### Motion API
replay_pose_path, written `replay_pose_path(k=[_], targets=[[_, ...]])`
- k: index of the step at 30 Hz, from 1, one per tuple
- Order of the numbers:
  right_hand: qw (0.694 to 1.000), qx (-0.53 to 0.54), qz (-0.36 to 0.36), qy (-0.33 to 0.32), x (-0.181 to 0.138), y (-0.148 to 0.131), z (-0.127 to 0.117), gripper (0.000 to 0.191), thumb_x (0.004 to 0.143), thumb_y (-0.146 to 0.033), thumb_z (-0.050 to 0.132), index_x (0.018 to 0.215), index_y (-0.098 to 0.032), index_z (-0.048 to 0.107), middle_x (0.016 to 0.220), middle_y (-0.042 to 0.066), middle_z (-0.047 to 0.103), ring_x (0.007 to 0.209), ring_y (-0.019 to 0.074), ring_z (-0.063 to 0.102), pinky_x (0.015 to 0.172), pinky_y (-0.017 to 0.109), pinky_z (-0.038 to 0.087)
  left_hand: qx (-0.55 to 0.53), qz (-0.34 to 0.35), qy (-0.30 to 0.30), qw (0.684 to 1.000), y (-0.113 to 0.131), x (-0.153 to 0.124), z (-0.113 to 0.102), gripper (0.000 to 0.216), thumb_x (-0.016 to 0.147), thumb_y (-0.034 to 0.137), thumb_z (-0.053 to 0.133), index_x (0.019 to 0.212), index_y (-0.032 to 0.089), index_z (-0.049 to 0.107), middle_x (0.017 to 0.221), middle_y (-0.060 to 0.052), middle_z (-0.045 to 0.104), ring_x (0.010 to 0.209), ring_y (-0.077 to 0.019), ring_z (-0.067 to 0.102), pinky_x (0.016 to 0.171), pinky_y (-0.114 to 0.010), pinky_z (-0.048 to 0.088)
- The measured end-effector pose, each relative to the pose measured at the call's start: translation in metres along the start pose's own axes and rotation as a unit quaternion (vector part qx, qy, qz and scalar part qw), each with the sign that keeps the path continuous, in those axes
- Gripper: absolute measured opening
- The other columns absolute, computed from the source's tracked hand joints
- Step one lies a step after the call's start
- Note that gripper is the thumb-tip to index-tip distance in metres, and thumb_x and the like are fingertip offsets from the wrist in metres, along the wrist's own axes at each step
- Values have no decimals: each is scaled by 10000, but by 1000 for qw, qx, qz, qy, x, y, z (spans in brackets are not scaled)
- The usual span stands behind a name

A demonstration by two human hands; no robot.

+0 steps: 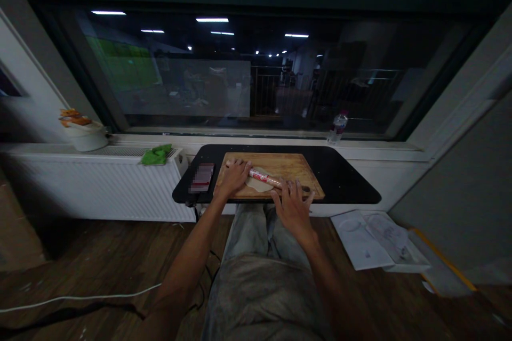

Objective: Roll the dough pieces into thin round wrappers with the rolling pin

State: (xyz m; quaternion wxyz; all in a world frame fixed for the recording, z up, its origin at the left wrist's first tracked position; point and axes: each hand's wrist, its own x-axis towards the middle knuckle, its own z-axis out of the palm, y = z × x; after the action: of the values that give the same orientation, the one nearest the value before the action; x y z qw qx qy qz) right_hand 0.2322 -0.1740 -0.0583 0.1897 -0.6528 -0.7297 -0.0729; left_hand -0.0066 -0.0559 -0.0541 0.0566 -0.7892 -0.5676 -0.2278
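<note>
A rolling pin [264, 177] with a red and white label lies slantwise over a thin, pale sheet of dough [256, 185]. Beneath the dough is a wooden cutting board [286, 162]. My left hand [237, 175] is closed over the pin's far left end. At its nearer right end, my right hand [294, 206] lies over the pin with the fingers bent onto it and the thumb apart. Part of the dough is hidden by the pin and my left hand.
The board rests on a small black table [340, 176], with a phone [202, 177] at its left. A green cloth [156, 155] and a white tub [88, 138] sit on the radiator [132, 186]. A bottle [338, 127] stands on the windowsill. An open white box [376, 240] lies on the floor.
</note>
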Motion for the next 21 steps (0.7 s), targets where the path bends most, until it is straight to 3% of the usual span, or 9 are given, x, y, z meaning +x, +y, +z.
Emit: replay_pose_path(k=[6,13,18,21], targets=[[999,2,0,-52,12,5,-6,658,1209,-524,281,1792,-233,375,1767,203,485,1719,434,251,1283,876,125,-11,24,-4,1000,-4,1,3,493,1209,336,288,1338,201,744,1351,-159,718,1305,-337,567,1171,-521,442],[997,-7,12,-74,51,11,-15,630,1209,-504,286,1726,-212,495,1755,188,504,1702,498,238,1278,895,121,-6,-39,4,999,4,-1,-5,528,1219,436,268,1301,240,751,1382,-134,683,1261,-323,564,1096,-485,475],[996,-12,8,-85,82,17,-12,562,1212,-419,265,1619,-226,600,1735,137,537,1683,471,266,1273,905,122,2,-37,0,999,6,-3,-8,520,1217,427,272,1301,237,748,1352,-132,704,1238,-328,562,1115,-504,464],[997,-10,-6,-81,84,19,-9,535,1207,-404,281,1579,-232,624,1700,132,569,1663,446,302,1284,871,155,-3,-33,4,999,6,-3,-9,511,1217,408,273,1287,235,748,1343,-129,713,1259,-329,570,1133,-505,461]])
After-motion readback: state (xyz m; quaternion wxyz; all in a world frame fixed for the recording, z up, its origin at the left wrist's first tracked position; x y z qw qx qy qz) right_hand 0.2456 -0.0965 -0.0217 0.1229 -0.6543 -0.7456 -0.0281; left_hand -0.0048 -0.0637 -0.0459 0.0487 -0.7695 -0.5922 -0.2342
